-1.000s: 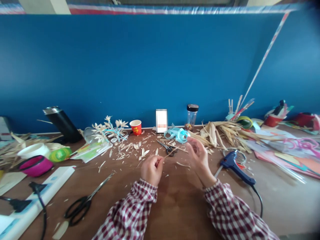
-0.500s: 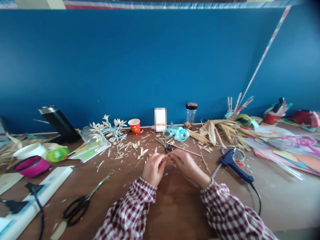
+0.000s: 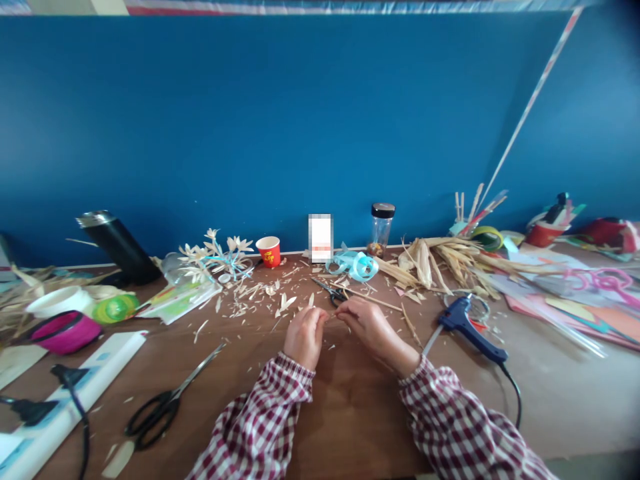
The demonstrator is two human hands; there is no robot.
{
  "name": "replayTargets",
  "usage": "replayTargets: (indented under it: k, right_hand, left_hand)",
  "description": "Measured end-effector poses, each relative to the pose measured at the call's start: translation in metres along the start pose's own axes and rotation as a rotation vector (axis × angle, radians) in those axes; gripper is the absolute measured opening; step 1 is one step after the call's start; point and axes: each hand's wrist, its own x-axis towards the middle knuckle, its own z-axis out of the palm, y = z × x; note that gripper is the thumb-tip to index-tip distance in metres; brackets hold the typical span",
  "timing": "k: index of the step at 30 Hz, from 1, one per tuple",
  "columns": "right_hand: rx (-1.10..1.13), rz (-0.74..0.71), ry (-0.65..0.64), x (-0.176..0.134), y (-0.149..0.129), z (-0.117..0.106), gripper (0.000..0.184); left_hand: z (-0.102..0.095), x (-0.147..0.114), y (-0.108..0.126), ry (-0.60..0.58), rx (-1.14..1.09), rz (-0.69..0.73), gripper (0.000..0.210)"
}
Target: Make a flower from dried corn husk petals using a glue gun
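Over the middle of the brown table my left hand [image 3: 305, 337] and my right hand [image 3: 371, 333] face each other, fingertips pinched and slightly apart. Whatever lies between the fingertips is too small to make out. Just beyond them rests a small pair of scissors [image 3: 330, 291], partly hidden by my right hand. Dried husk scraps [image 3: 255, 293] are scattered ahead and to the left. A blue glue gun [image 3: 470, 327] lies right of my right hand. Left of my left forearm are larger black-handled scissors [image 3: 167, 403].
White husk flowers [image 3: 215, 257], a red paper cup [image 3: 269, 252], blue ribbon [image 3: 354, 264], a lidded jar [image 3: 381, 230] and dried corn husks [image 3: 435, 260] line the back. A power strip [image 3: 85, 393] and a leaning black flask [image 3: 120, 247] stand left. Coloured paper [image 3: 575, 307] lies right.
My hands, whose fingertips met before, have drawn slightly apart. The things on the table have not moved.
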Motion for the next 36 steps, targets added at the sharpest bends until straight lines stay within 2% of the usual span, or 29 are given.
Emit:
replayTargets:
  k: [6, 9, 12, 15, 17, 20, 23, 26, 29, 33, 36]
  right_hand:
    - [-0.033, -0.022, 0.016, 0.000, -0.001, 0.002, 0.014]
    - [-0.049, -0.029, 0.025, 0.000, -0.002, 0.002, 0.014]
    - [-0.076, -0.025, 0.038, 0.000, -0.003, 0.001, 0.014]
    - [-0.100, -0.022, 0.069, 0.000, -0.003, 0.001, 0.012]
    - [-0.120, -0.035, 0.080, 0.000, -0.003, 0.001, 0.011]
    - [-0.176, -0.062, 0.066, 0.000, -0.004, 0.001, 0.013]
    - [-0.265, -0.057, 0.046, -0.002, -0.007, 0.002, 0.016]
    - [-0.370, -0.048, 0.035, -0.003, -0.010, 0.002, 0.020]
    - [-0.534, -0.055, 0.051, -0.003, -0.010, 0.003, 0.016]
    - [-0.709, -0.073, 0.037, -0.004, -0.008, 0.004, 0.011]
    - [-0.753, -0.095, 0.012, -0.004, -0.007, 0.005, 0.010]
  left_hand:
    - [0.001, 0.000, 0.004, -0.025, -0.073, -0.099, 0.023]
    - [0.002, 0.002, 0.004, -0.098, -0.269, -0.304, 0.030]
    - [0.002, 0.004, 0.004, -0.235, -0.534, -0.510, 0.032]
    - [0.001, 0.005, 0.005, -0.246, -0.646, -0.485, 0.024]
    - [0.002, 0.003, 0.005, -0.182, -0.589, -0.409, 0.028]
    - [0.003, 0.001, 0.002, -0.093, -0.446, -0.311, 0.009]
    - [0.001, 0.000, 0.002, -0.046, -0.285, -0.217, 0.014]
    - [-0.003, -0.001, 0.008, -0.063, -0.014, -0.172, 0.020]
    - [-0.006, -0.001, 0.018, -0.129, 0.246, -0.197, 0.024]
    - [-0.008, -0.001, 0.023, -0.232, 0.345, -0.174, 0.024]
    - [-0.008, -0.002, 0.021, -0.187, 0.350, -0.176, 0.032]
